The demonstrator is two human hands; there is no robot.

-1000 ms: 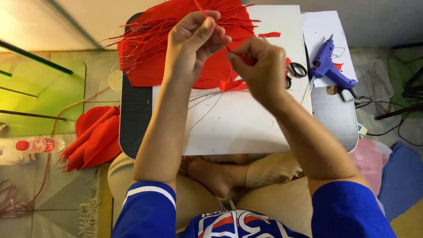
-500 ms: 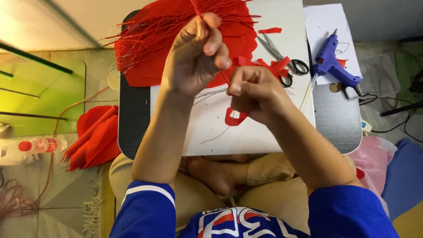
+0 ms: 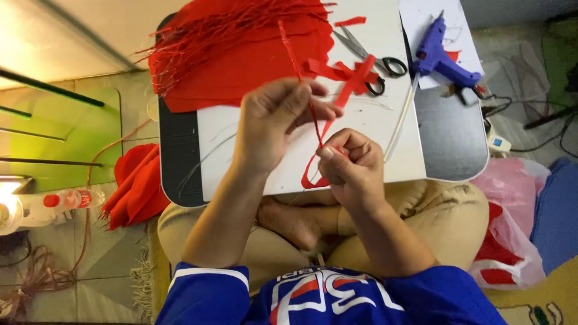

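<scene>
A small lap table rests across the person's crossed legs, with a white sheet covering most of its dark top. At the table's far left corner lies a pile of red sheets with a bundle of thin red wrapped wires on it. Near the far right corner sit a blue glue gun and, just left of it, black-handled scissors beside loose red scraps. Over the middle of the table the left hand is closed, its fingers pinching a thin red stem that rises away from the person. The right hand is just beside it near the table's near edge, its thumb and forefinger closed on a red ribbon strip, which loops below the hand and trails up toward the scraps. The strip appears to be winding round the stem; to do this well, the left hand should hold the stem steady while the right hand keeps the strip taut and flat, so each turn lies snug without gaps.
</scene>
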